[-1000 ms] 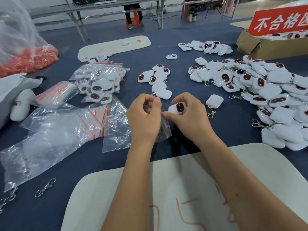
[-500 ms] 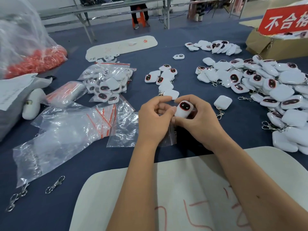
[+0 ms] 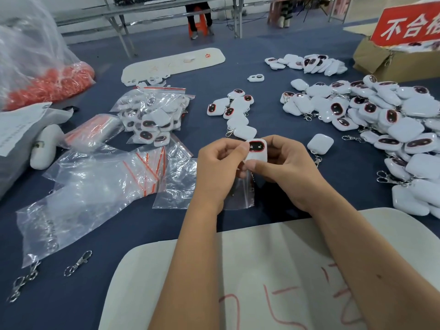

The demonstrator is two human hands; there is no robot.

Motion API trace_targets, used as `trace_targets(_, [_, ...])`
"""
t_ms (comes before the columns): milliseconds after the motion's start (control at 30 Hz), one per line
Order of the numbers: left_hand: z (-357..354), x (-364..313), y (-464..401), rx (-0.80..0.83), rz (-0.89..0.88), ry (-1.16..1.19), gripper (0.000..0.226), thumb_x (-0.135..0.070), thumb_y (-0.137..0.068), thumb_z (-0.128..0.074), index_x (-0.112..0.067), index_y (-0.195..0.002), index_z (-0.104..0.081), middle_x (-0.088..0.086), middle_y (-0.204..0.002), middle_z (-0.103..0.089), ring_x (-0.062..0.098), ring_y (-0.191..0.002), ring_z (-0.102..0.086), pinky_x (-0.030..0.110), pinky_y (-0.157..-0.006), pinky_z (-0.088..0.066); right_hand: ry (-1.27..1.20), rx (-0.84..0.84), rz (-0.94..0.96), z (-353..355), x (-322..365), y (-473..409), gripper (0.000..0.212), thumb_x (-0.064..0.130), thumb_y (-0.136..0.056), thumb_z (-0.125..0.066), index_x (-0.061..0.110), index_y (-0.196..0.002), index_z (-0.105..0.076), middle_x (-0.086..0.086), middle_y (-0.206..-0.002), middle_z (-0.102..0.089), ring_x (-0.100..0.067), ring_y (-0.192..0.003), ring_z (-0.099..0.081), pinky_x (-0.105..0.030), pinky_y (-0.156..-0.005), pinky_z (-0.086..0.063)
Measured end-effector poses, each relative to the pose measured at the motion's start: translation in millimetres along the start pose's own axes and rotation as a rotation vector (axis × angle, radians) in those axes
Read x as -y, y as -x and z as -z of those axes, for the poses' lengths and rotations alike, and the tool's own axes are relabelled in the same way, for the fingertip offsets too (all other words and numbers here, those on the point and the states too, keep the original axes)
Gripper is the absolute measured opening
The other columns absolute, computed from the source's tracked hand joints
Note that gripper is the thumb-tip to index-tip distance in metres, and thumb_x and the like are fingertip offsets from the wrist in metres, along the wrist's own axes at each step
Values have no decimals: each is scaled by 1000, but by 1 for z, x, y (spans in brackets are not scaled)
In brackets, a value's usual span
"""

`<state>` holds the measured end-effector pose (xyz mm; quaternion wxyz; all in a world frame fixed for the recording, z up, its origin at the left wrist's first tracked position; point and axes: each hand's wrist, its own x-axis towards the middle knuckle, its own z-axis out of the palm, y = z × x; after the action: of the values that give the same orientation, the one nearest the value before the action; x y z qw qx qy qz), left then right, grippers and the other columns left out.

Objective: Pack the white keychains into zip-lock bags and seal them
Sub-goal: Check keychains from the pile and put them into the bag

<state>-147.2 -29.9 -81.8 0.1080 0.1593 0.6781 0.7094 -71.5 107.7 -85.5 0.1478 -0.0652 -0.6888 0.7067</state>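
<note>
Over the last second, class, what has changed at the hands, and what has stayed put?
The white keychain has turned in the right hand, from its dark window facing sideways to upright facing the camera, above the zip-lock bag that the left hand pinches. Both hands keep their hold. The loose keychain pile and packed bags lie unchanged.

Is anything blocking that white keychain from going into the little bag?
Nothing visible. Both the left hand and right hand hold the keychain directly above the zip-lock bag; the bag's opening is hidden behind the fingers.
</note>
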Motion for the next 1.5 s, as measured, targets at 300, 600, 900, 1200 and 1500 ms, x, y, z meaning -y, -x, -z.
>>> trace_targets(300, [-2,3,-3,-81,55,94,11,-8,-97,-66,-4,-87,-70,6,-67,-65,14,-56,-57,25,-50,-49,-16,-161,-95,-5,-3,-6,20,11,-96,-75,16,-114,-68,-8,-79,-75,-11,-54,-57,-17,-46,-43])
trace_targets(600, [-5,5,-4,-157,54,81,14,-13,-98,-66,-5,-87,-69,-4,-60,-64,12,-53,-57,21,-50,-50,-102,-89,5,-4,-7,-9,77,-21,-98,-51,10,-164,-26,0,-168,-36,-10,-149,-43,-28,-119,-41])
trace_targets(900, [-5,7,-3,-166,58,11,13,-13,-96,-67,-9,-84,-70,-4,-63,-65,10,-55,-59,20,-53,-51,833,-843,174,5,-2,2,39,2,-89,-63,16,-124,-72,-2,-122,-68,-30,-125,-54,-29,-99,-40])
trace_targets(1200, [-6,8,-2,-168,11,-112,12,-14,-95,-68,-12,-83,-71,-5,-64,-67,8,-56,-64,27,-59,-56,914,-401,114,8,-5,2,39,-1,-92,-69,18,-126,-73,-2,-128,-66,-23,-120,-58,-20,-99,-38])
trace_targets(1500, [-7,4,1,-67,10,-85,7,-13,-92,-74,-16,-96,-79,4,-88,-79,18,-82,-74,37,-77,-61,470,-239,373,-19,-3,5,54,-5,-77,-85,7,-127,-70,-2,-118,-66,-12,-108,-71,-27,-97,-58])
